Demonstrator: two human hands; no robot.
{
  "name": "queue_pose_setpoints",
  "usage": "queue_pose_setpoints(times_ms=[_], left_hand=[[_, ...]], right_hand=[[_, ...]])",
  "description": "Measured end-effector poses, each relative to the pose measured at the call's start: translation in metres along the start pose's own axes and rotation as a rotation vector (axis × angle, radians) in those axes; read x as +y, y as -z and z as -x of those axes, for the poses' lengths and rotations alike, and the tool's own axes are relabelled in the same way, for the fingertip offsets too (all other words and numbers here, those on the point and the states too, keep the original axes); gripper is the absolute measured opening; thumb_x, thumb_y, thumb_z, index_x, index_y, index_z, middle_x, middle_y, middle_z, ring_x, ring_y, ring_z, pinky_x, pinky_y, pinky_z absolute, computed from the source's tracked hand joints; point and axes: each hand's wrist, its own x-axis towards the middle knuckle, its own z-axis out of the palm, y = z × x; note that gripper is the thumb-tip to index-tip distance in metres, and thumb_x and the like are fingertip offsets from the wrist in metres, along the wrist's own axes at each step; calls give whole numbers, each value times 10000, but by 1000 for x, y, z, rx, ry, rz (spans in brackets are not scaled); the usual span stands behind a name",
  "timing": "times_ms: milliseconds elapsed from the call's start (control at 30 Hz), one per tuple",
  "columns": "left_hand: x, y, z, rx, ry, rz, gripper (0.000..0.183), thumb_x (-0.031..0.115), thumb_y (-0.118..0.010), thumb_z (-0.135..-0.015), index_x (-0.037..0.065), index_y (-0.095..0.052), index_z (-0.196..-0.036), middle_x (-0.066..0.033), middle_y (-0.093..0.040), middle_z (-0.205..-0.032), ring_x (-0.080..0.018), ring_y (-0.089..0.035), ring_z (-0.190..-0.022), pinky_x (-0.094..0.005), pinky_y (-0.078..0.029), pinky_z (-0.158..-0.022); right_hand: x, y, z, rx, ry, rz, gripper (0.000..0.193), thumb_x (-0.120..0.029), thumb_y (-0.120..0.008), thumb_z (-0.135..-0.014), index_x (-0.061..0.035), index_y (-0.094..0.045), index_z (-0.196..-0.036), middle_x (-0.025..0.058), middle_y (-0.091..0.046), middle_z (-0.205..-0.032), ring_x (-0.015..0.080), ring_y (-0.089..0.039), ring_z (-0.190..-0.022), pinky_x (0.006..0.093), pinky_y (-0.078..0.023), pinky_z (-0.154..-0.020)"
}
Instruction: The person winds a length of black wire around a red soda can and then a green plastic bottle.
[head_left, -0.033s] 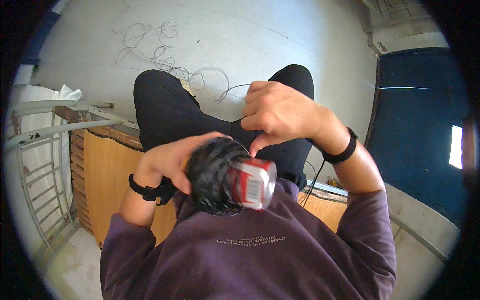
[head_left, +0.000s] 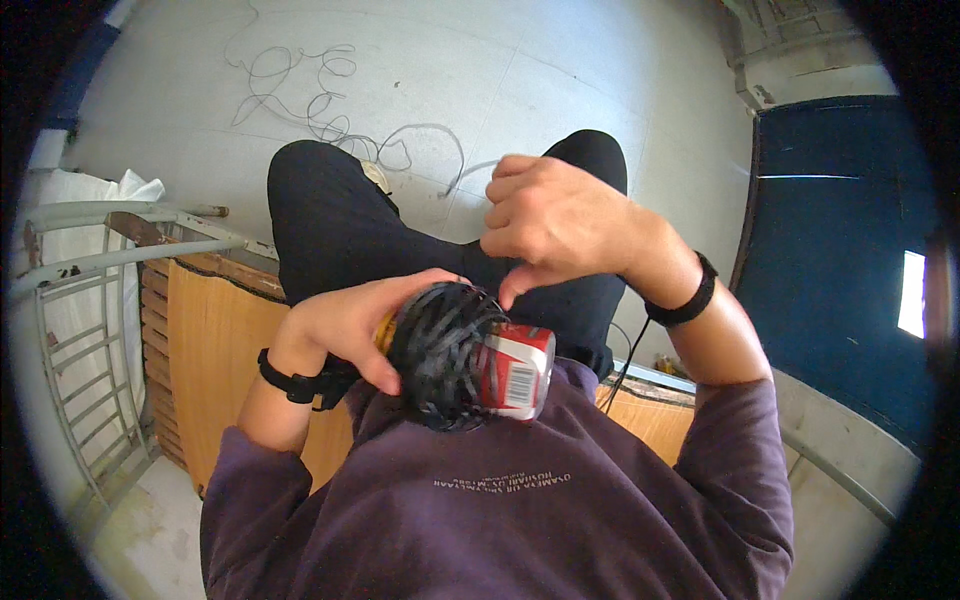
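Black cord [head_left: 440,360] wound around a red-and-white can [head_left: 515,372] sits mid-frame, gripped by your left hand [head_left: 345,315], your right hand [head_left: 560,222] curled nearby, hold unclear.

Dressed in a dull purple top [head_left: 480,535] with small pale print [head_left: 510,482] across the chest and sleeves [head_left: 735,430] ending near the elbows, black trousers [head_left: 330,225], a black left wristband [head_left: 300,388] with a buckle-like clasp, and a black right wristband [head_left: 690,303] with a thin dark cable [head_left: 628,366] beside it.

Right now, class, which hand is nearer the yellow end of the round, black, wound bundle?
Left: the left hand holds the bundle at that yellow end; the right hand is farther, toward the red-and-white cylindrical can.
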Motion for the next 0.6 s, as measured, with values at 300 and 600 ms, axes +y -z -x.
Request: queue_pose_setpoints(times_ms=[300,600], left_hand=[[1,-9,-20,765,173,-881,1044,525,-921,-677,-25,-473,-1442,-311,-591,-1342,-447,-622,-1229,-466,-500,-1066],[-20,9,-18,1259,-186,-483,997,206,-984,-668,-52,-418,-1447,-212,-673,-1264,-254,-662,-1174,-367,-526,-1010]], right_hand=[[-38,6,-17,139,-527,113,190,-200,-702,-960,-56,-585,-1001,121,-652,-653,362,-665,-596,453,-492,-515],[-84,-36,-29,507,-578,-241,269,-6,-713,-907,4,-528,-1103,200,-686,-878,419,-700,-787,456,-548,-661]])
